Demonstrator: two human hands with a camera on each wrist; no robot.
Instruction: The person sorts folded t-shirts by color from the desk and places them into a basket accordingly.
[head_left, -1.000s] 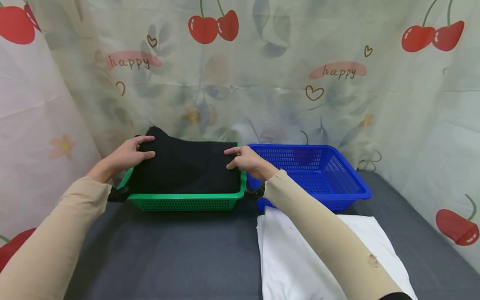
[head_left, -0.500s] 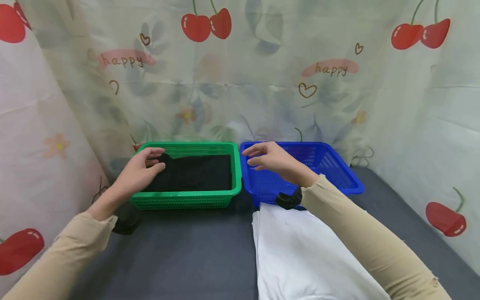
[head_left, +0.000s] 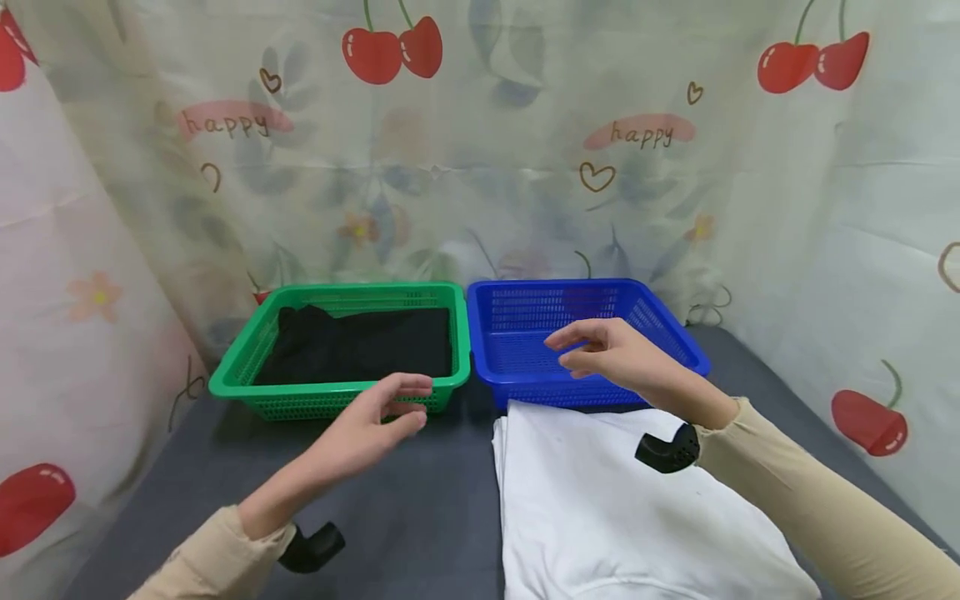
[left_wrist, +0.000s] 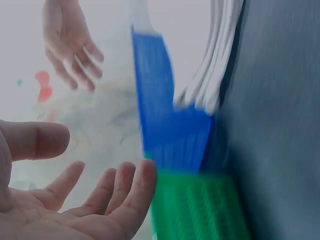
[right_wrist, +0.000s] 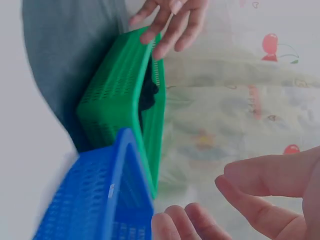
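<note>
Folded black cloth [head_left: 360,343] lies inside the green basket [head_left: 337,389] at the back left. My left hand [head_left: 375,417] hovers before that basket's front right corner, fingers relaxed and holding nothing. Over the front of the blue basket [head_left: 517,392] is my right hand [head_left: 618,354], its fingers loosely bent with nothing between them. A folded white garment [head_left: 600,500] rests on the table in front of the blue basket, under the right wrist. The left wrist view shows its stacked folded layers [left_wrist: 200,75] edge-on.
Both baskets stand side by side on a dark grey table cover [head_left: 427,500]. A printed curtain [head_left: 480,217] hangs close behind them and along both sides. A thin dark cord [head_left: 712,308] lies at the back right corner.
Both hands have let go of the black cloth, which now lies down in the green basket. The left hand has come back and right; the right hand has moved right over the blue basket.
</note>
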